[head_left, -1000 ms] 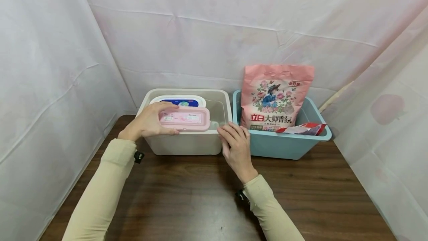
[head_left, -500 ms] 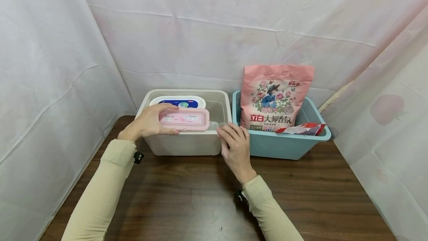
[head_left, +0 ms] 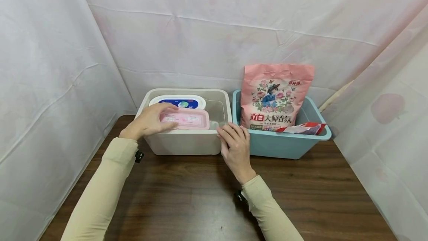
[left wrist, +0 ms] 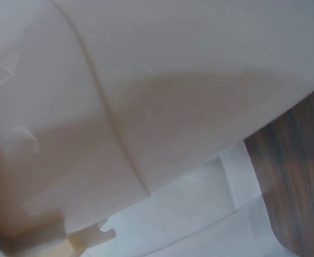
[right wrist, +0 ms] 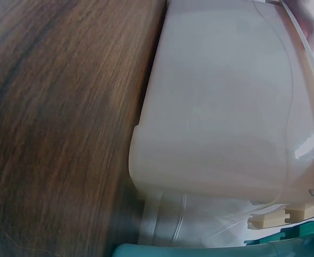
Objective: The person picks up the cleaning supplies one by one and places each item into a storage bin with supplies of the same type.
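In the head view my left hand [head_left: 151, 120] holds a pink plastic box [head_left: 192, 118] with a printed label on top, fingers over its far edge and thumb along its near side. The box sits at the near wall inside a beige storage bin [head_left: 187, 144]. Behind it in the bin lies a white oval-lidded box [head_left: 200, 101] with a blue label. My right hand [head_left: 235, 146] grips the bin's near right corner, fingertips over the rim. In the right wrist view the outer bin wall [right wrist: 221, 107] fills the middle, with a bit of fingers at the right edge.
A blue bin [head_left: 277, 148] stands close to the beige bin's right side. It holds a pink laundry detergent bag [head_left: 277, 100] standing upright and a red and white packet [head_left: 305, 129]. Pale curtains [head_left: 200, 48] hang behind and beside the dark wooden table [head_left: 194, 196].
The pink box has sunk slightly lower into the beige bin, and my left thumb has shifted up and inward from the near rim. My right hand stays at the corner.
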`<action>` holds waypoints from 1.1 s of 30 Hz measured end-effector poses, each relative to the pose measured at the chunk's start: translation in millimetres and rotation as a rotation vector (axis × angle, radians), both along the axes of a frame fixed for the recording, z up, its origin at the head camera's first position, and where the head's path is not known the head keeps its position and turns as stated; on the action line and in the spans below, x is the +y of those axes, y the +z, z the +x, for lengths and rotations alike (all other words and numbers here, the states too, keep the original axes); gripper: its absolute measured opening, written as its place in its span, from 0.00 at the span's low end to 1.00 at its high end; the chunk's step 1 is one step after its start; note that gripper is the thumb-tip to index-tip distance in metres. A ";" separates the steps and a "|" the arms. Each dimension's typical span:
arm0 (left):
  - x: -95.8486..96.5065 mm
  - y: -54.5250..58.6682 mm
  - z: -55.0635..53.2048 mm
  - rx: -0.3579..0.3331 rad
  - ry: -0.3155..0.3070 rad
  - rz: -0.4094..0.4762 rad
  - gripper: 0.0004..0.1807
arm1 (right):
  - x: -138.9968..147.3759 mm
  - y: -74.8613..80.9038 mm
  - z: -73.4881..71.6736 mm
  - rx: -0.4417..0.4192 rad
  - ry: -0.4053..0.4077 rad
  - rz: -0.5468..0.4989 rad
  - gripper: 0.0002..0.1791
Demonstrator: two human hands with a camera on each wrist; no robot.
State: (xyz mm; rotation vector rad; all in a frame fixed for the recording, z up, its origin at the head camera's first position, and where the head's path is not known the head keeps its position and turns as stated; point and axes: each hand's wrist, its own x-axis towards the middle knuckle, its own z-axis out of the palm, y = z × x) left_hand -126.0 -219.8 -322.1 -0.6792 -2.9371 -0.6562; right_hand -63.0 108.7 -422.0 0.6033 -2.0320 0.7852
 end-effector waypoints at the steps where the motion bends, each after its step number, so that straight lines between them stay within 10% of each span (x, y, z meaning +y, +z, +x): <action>1: 0.6 0.0 -0.7 0.001 -0.004 0.000 0.37 | 0.0 0.3 0.4 0.001 0.000 0.000 0.11; 33: 0.2 -0.4 1.1 0.008 0.027 0.025 0.30 | -1.4 -0.1 0.9 0.002 -0.004 -0.007 0.11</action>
